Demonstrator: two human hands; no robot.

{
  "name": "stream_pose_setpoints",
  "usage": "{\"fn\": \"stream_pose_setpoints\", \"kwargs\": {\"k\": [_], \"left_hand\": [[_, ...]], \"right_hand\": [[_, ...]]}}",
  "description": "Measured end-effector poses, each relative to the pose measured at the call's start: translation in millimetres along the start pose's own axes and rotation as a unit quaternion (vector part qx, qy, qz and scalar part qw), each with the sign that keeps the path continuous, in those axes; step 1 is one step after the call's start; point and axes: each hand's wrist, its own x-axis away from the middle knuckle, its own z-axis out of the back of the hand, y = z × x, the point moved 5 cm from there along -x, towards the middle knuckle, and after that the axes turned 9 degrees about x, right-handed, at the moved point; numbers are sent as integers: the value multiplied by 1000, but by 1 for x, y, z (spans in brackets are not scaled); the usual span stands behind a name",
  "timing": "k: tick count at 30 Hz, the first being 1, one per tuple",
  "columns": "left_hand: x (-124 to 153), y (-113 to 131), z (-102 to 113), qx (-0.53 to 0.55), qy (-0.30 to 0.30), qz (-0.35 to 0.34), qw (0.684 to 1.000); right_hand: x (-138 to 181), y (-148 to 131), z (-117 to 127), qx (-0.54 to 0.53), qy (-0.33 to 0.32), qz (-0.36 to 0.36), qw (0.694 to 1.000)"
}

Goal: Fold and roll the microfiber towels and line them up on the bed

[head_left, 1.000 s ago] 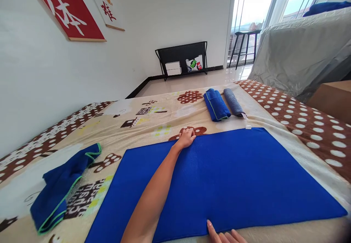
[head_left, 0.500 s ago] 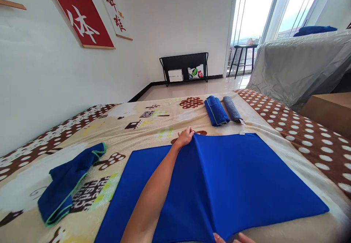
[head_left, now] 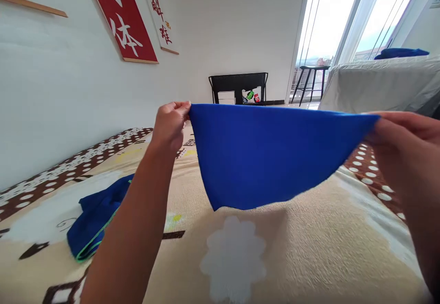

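A plain blue cloth (head_left: pixel 271 153) hangs in the air, stretched between my two hands, its top edge taut and nearly level. My left hand (head_left: pixel 172 123) pinches its upper left end. My right hand (head_left: pixel 405 132) grips the upper right end, at the right edge of the view. The lower edge of the cloth droops over the patterned blanket (head_left: pixel 326 240) without touching it. To the left, partly behind my left forearm, a crumpled dark blue cloth with green edging (head_left: pixel 94 221) lies on the blanket.
A black rack (head_left: pixel 237 82) holding white boxes and a patterned item stands at the far wall. By the window is a dark stool (head_left: pixel 312 73). Plastic-covered furniture (head_left: pixel 381 84) with a blue folded item (head_left: pixel 400 53) stands at right. Scrolls (head_left: pixel 125 24) hang on the left wall.
The blue cloth, spread on the blanket before, is lifted and folded over between both hands. It now hides the rolled cloths at the back. The view has tilted up slightly.
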Motion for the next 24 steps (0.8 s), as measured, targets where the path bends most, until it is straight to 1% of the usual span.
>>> {"fn": "stream_pose_setpoints", "kwargs": {"k": [1, 2, 3, 4, 6, 8, 10, 11, 13, 15, 16, 18, 19, 20, 21, 22, 23, 24], "left_hand": [[-1, 6, 5, 4, 17, -1, 1000], [-2, 8, 11, 7, 34, 2, 999], [-3, 6, 15, 8, 49, 8, 999], [-4, 1, 19, 9, 60, 18, 998], [-7, -14, 23, 12, 70, 36, 997], [-13, -30, 23, 20, 79, 44, 996], [-22, -39, 21, 27, 87, 38, 995], [-29, -39, 19, 29, 92, 31, 995], [-41, -28, 16, 27, 103, 6, 994], [-46, -6, 15, 21, 115, -32, 993], [-43, 6, 18, 16, 119, -54, 991], [-24, 26, 29, 7, 117, -87, 989], [-7, 31, 36, -6, 103, -92, 990], [14, 30, 46, -24, 89, -88, 992], [38, 24, 57, -54, 56, -72, 994], [66, 12, 69, -100, 33, -47, 993], [96, -4, 84, -137, 27, -13, 990], [127, -23, 99, -156, 14, 24, 987]], "right_hand": [[-16, -1, -11, -83, 6, -37, 996], [-29, 2, -25, -160, 0, -75, 984], [-39, 7, -39, -220, -16, -108, 969], [-46, 13, -54, -250, -38, -129, 959], [-56, 30, -81, -268, -65, -160, 948], [-62, 46, -105, -263, -75, -177, 945], [-73, 54, -125, -255, -75, -186, 946], [-81, 54, -132, -251, -71, -185, 948], [-101, 45, -138, -241, -62, -173, 953], [-120, 26, -134, -235, -60, -149, 959], [-126, 16, -128, -236, -60, -135, 961], [-125, -2, -111, -231, -66, -96, 966], [-116, -6, -101, -217, -71, -75, 971], [-101, -6, -91, -190, -74, -62, 977], [-79, 1, -81, -150, -82, -58, 984], [-52, 13, -72, -102, -82, -72, 989], [-19, 32, -63, -43, -79, -111, 990], [17, 51, -57, -7, -105, -138, 985]]}}
